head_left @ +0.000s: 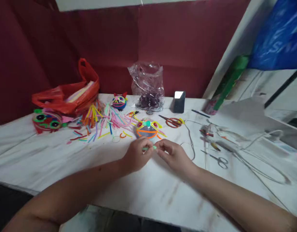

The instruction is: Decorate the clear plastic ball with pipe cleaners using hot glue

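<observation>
Two bare hands at a marble-patterned surface [90,164]. The left hand [138,152] has thumb and forefinger clamped on a small green strip [154,147]; the right hand [175,157] has its thumb and forefinger drawn together on the strip's other end, so that the piece lies between the two sets of fingertips, just above the surface. Immediately beyond the hands sits a clear, rounded face ornament [147,130] with red eyes, a green nose and an orange-outlined mouth; farther left, a bundle of coloured strips [114,117] lies near a red plastic bag [73,95]. Orange-handled scissors [172,122] lie beyond the right hand.

Handling, as judged from appearance: the green strip is probably very light and soft, likely bendable and apt to hold a fold; its exact material is too small to tell. A fingertip pinch near each end suits it, since a tight squeeze may flatten it. The ornament seems light, smooth and perhaps slippery; it is best steadied by its bare, clear sides, away from the attached trim, which may come loose.
</observation>
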Motion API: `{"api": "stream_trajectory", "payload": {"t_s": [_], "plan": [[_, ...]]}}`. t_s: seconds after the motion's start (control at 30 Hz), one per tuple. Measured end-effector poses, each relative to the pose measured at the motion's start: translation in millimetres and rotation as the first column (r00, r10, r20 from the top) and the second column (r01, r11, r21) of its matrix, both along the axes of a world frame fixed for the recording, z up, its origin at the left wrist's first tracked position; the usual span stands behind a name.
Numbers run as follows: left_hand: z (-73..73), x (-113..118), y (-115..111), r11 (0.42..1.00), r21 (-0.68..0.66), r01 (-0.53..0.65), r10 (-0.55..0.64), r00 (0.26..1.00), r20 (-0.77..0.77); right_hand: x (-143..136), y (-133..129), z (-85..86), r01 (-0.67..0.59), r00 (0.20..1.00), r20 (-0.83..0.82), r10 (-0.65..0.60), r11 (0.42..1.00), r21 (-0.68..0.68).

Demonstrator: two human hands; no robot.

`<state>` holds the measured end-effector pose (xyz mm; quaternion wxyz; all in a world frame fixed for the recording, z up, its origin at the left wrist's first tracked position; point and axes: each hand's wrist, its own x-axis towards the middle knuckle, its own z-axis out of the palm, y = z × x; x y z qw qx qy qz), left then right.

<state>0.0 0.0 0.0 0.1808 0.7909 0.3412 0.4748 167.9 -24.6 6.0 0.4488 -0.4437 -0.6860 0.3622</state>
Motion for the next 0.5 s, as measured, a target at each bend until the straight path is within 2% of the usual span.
{"api": "stream_trajectory", "payload": {"t_s": [0.1, 0.2, 0.4, 0.5], "plan": [[1.4, 2, -3, 0.998, -0.054, -0.011, 0.013, 0.999, 0.051, -4, -1, -5.7, 0.009, 0.995, -0.097, -0.013, 0.999, -0.045], [1.2, 4, -7, 0.995, -0.103, -0.007, 0.014, 0.998, 0.065, -5, -3, -8.0, 0.022, 0.991, -0.130, -0.024, 1.000, -0.020], [0.6, 4, -7, 0.980, -0.198, 0.011, 0.000, 0.999, 0.054, -3, -3, -7.2, 0.066, 0.998, -0.005, -0.065, 0.995, 0.078], [4.8, -2, 4, 0.965, -0.256, -0.056, 0.070, 0.996, 0.046, 1, 4, -6.3, 0.140, 0.990, -0.019, -0.139, 0.987, 0.073]]}}
